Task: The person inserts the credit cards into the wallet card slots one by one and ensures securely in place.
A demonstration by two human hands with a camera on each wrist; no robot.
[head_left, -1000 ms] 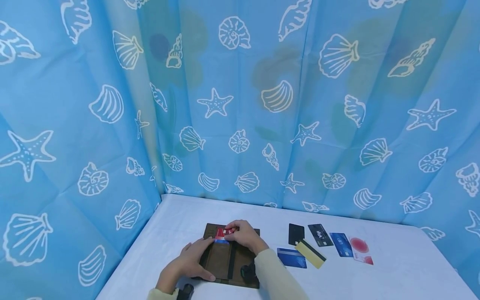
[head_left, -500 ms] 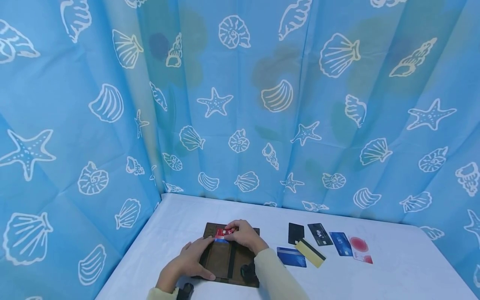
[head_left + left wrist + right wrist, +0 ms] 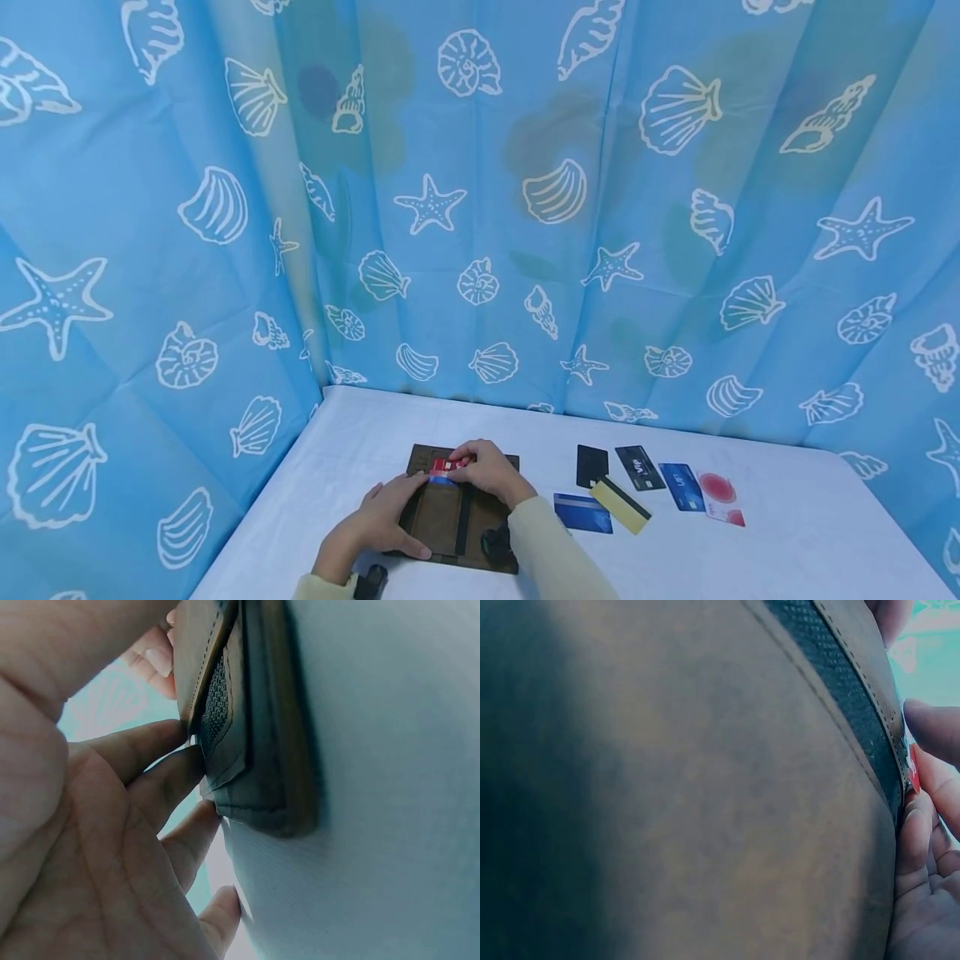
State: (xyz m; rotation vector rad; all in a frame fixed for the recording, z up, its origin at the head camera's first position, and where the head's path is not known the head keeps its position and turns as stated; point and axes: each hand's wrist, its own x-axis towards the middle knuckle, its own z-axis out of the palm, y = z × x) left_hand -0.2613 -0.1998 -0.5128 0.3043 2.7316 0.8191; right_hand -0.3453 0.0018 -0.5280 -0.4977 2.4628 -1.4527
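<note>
A brown wallet (image 3: 435,521) with a dark band lies spread on the white table. In the head view a red bank card (image 3: 438,466) with a blue lower part stands at the top of the wallet's left pocket. My right hand (image 3: 489,473) pinches the card's right side; in the right wrist view a red corner of it shows at the fingertips. The left hand (image 3: 378,518) rests spread on the wallet's left side, its thumb at the lower edge. In the left wrist view its nearly straight fingers (image 3: 169,780) touch the wallet's layered edge.
Right of the wallet lie several loose cards: a black card (image 3: 592,465), a black VIP card (image 3: 640,468), two blue cards, a gold card (image 3: 621,505) and a pink-and-white card (image 3: 722,498). A blue shell-patterned curtain (image 3: 480,233) hangs behind the table.
The red card has slid slightly down into the wallet's pocket, so less of it shows. Both hands stay in nearly the same place; the loose cards have not moved.
</note>
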